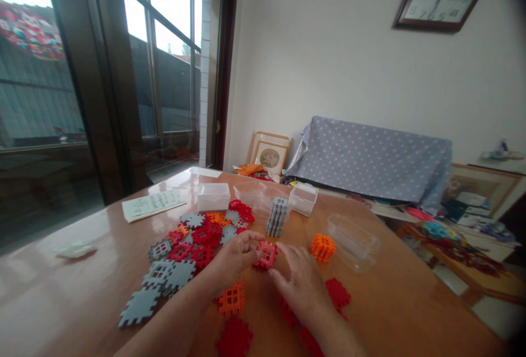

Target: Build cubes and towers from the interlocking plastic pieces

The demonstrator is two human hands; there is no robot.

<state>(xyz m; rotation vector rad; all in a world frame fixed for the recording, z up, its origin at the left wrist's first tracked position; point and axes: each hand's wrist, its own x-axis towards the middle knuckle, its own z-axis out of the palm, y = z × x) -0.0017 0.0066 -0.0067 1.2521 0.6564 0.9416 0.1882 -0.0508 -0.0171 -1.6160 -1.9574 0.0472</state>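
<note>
Both hands meet over the wooden table (394,313) on a small red block of interlocking square tiles (266,254). My left hand (235,258) pinches its left side with curled fingers. My right hand (302,286) grips its right side from behind. To the left lies a spread of loose red, grey and orange tiles (184,253). An orange tile (232,298) lies under my left forearm. Red tiles (337,293) lie beneath my right wrist, and another red one (235,338) sits near the front edge.
An orange tile cube (322,247) and a grey tile stack (276,216) stand just beyond the hands. Clear plastic boxes (213,196) and lids (353,239) sit further back. A printed sheet (153,205) lies at the left. A covered sofa (370,160) and clutter are beyond.
</note>
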